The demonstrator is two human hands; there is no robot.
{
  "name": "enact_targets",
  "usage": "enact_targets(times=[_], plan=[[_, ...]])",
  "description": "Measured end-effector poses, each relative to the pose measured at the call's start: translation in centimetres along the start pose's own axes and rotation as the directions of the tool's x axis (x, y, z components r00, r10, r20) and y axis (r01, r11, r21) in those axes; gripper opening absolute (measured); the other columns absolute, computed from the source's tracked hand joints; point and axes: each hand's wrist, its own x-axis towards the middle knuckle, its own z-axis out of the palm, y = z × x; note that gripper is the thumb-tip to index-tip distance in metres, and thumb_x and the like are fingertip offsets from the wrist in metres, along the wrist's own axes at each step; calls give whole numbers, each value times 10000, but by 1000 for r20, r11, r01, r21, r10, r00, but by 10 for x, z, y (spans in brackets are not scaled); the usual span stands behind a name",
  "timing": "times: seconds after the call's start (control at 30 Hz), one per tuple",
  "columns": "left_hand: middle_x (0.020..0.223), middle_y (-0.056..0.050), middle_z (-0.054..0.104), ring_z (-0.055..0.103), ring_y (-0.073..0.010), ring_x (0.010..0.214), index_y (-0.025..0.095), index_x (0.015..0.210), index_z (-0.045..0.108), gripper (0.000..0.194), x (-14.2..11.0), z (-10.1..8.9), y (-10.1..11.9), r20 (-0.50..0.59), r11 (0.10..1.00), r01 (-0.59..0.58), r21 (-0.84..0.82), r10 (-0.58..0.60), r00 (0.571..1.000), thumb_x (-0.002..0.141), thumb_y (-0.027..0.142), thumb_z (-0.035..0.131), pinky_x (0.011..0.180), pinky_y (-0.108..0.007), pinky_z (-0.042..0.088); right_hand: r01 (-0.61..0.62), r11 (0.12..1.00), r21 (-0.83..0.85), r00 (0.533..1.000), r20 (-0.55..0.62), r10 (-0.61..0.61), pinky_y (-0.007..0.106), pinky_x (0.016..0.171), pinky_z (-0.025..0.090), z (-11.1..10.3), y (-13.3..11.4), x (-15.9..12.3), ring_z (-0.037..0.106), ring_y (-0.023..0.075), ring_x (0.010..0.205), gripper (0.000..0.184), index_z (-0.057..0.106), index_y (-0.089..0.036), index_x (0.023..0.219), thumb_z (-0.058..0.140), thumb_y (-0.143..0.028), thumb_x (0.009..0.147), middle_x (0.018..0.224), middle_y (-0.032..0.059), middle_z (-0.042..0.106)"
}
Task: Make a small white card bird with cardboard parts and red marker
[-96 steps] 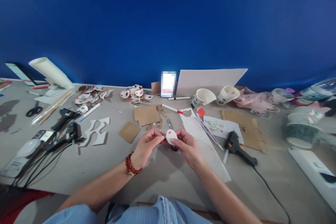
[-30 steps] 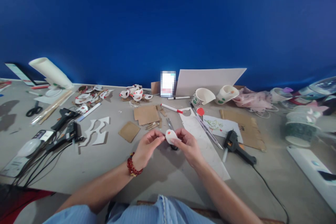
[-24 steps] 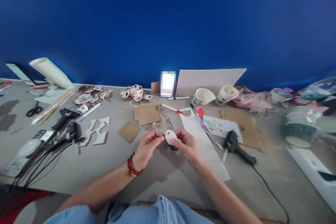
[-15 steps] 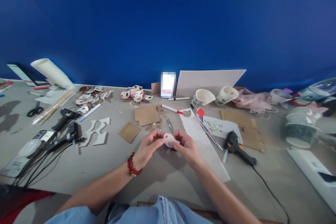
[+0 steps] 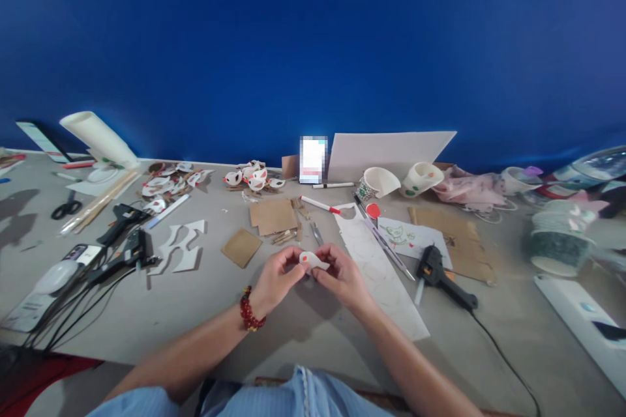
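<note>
Between my two hands is a small white paper bird cutout [image 5: 315,261] with an orange-red spot on its left part. My left hand [image 5: 282,277] pinches its left end between thumb and fingers. My right hand [image 5: 341,275] pinches the right, pointed end. The fingers hide parts of its edge. Just beyond the hands lies a craft knife [image 5: 317,233] on the table. A red marker [image 5: 319,204] lies farther back. Several finished-looking white birds with red marks [image 5: 257,178] stand grouped near the wall.
Brown cardboard pieces [image 5: 272,216] lie left of the knife. A white paper sheet [image 5: 374,260] and a black glue gun [image 5: 443,277] with its cord are at right. More glue guns [image 5: 128,251], white paper scraps [image 5: 183,247] and scissors [image 5: 66,209] lie left. A lit phone [image 5: 313,159] stands behind.
The bird cutout has turned in my fingers and sits slightly farther left and lower, with its pointed end now showing. My right hand has shifted a little left.
</note>
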Motion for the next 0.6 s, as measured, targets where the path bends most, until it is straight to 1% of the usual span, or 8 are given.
enact_targets(times=[0.13, 0.3, 0.43, 0.5, 0.57, 0.6], plan=[[819, -28, 628, 553, -152, 771, 145, 866, 625, 128, 0, -2, -4, -5, 997, -33, 76, 34, 999, 820, 265, 620, 705, -227, 441, -7, 999, -36, 999, -32, 6, 213, 533, 339, 3, 3, 0, 468, 105, 604, 163, 558, -188, 889, 642, -279, 783, 769, -26, 543], [773, -14, 604, 539, -139, 725, 140, 841, 605, 137, 2, -2, -10, 10, 999, -24, 26, 23, 1000, 816, 274, 619, 678, -221, 429, -11, 998, -59, 999, -31, 9, 210, 536, 352, 4, 4, 0, 466, 104, 598, 165, 561, -188, 879, 643, -284, 772, 760, -25, 554], [762, -12, 617, 551, -142, 706, 143, 848, 605, 198, 0, 2, -7, 7, 999, 30, -20, -30, 1000, 799, 331, 643, 669, -228, 437, -46, 998, 45, 999, -11, 47, 214, 559, 389, 3, 0, 1, 518, 120, 639, 203, 564, -184, 891, 658, -298, 753, 791, -5, 588], [813, -22, 649, 577, -156, 749, 149, 890, 618, 228, -1, 2, -1, 15, 998, 48, -36, -47, 999, 810, 362, 630, 701, -240, 454, -84, 991, 109, 996, -12, 86, 222, 569, 404, 1, -1, 2, 540, 129, 648, 222, 569, -183, 884, 671, -307, 731, 797, 2, 608], [902, -34, 672, 596, -171, 824, 162, 960, 632, 260, 1, -4, 5, -10, 999, 33, -12, -33, 999, 849, 391, 580, 747, -254, 466, -122, 979, 164, 991, -29, 129, 233, 574, 411, -2, 0, 4, 557, 138, 649, 254, 575, -186, 895, 682, -329, 715, 806, 10, 632], [929, -36, 675, 599, -175, 851, 169, 974, 637, 270, 3, -9, 8, -51, 1000, 8, 28, -6, 999, 868, 402, 551, 759, -257, 467, -133, 974, 182, 988, -49, 144, 238, 577, 414, -4, 2, 5, 564, 143, 652, 268, 577, -188, 907, 684, -338, 712, 818, 14, 644]])
